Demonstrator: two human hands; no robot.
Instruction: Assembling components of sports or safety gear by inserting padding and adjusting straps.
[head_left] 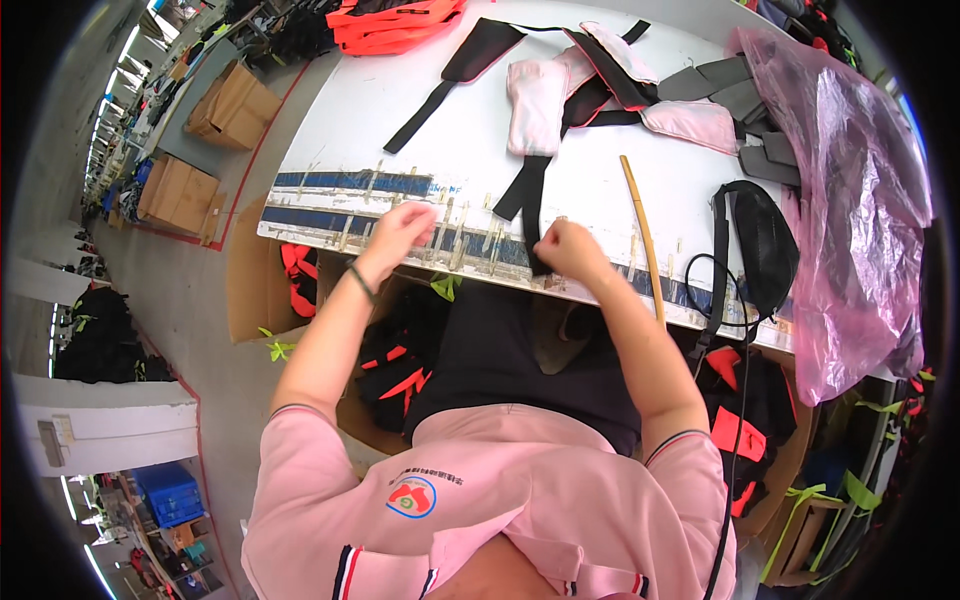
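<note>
My left hand (398,232) rests on the near edge of the white work table (340,110), fingers curled on the taped strip, and I cannot tell whether it pinches anything. My right hand (566,246) is closed at the lower end of a black strap (527,195) that hangs over the table edge. That strap runs up to a pale pink padded piece (537,105). More pink and black padded pieces (620,70) lie behind it.
A wooden stick (643,235) lies right of my right hand. A black pouch with cord (763,240) and a pink plastic bag (850,190) sit at the right. Grey pieces (745,100), orange fabric (395,25), cardboard boxes (235,105) and bins of black-and-red items (400,370) surround the table.
</note>
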